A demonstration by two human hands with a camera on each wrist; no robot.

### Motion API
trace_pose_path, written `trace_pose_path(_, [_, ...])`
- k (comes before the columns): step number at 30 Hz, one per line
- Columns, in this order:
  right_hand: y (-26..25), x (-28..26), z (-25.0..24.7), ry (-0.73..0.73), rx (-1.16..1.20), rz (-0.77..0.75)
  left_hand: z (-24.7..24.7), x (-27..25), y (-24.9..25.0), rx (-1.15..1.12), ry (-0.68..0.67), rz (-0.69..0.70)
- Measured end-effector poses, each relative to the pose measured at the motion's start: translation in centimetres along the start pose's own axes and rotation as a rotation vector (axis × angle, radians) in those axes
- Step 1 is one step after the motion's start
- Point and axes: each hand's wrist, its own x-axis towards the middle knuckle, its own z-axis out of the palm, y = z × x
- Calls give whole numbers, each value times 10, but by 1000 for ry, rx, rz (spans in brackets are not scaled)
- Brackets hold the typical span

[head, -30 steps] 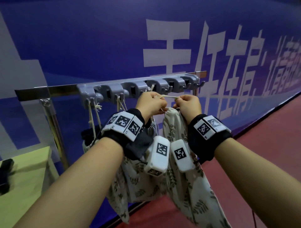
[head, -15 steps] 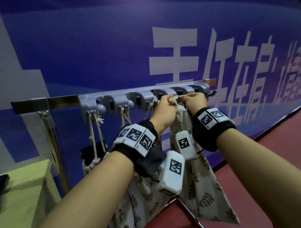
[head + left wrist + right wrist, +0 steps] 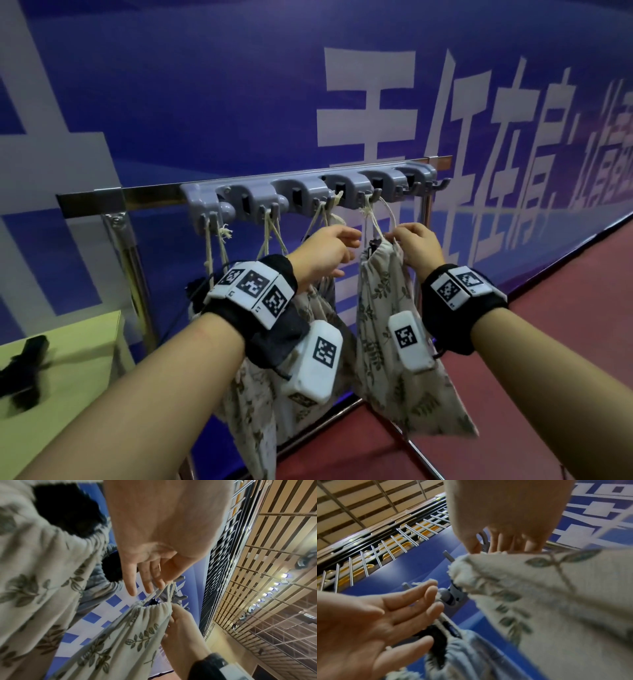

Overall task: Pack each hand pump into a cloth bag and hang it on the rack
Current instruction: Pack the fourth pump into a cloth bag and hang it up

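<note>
A grey hook rack is fixed to a metal rail. Several leaf-print cloth bags hang from it by drawstrings. The rightmost bag hangs from a hook by its cord, with something black showing in its gathered mouth. My right hand pinches the gathered rim of that bag. My left hand is just left of it, fingers straight, fingertips brushing the cord.
Another filled bag hangs behind my left wrist. Free hooks stand at the rack's right end. A black pump lies on the yellow-green table at the left. The rail's metal post stands beside it.
Both hands lifted the bag's cord up to a hook and then came down. The bag now hangs from the hook, and my left hand has let go of the cord.
</note>
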Motion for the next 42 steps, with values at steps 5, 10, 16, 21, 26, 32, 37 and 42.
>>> trace_pose_path(5, [-8,-24,-7,178,8,70,-14,-30,6,4,26,21])
trace_pose_path(10, [-36,-52,-2,152,-66,39,-33,-66,19,20,60,54])
trace_pose_path(16, [-69,-97,23,9,-23,-1,-56,-110,35,12,117,69])
trace_pose_path(21, [-96,-137,55,-111,8,-60,-81,-149,43,5,167,87])
trace_pose_path(26, [-115,-179,94,-226,50,-61,-110,-187,42,44,261,99])
trace_pose_path(32, [-134,-231,140,-351,54,-49,-151,-237,34,60,388,89])
trace_pose_path(37, [-149,-272,178,-450,79,-40,-183,-280,25,86,470,58])
trace_pose_path(42, [-156,-308,209,-549,84,-30,-213,-316,15,100,541,4])
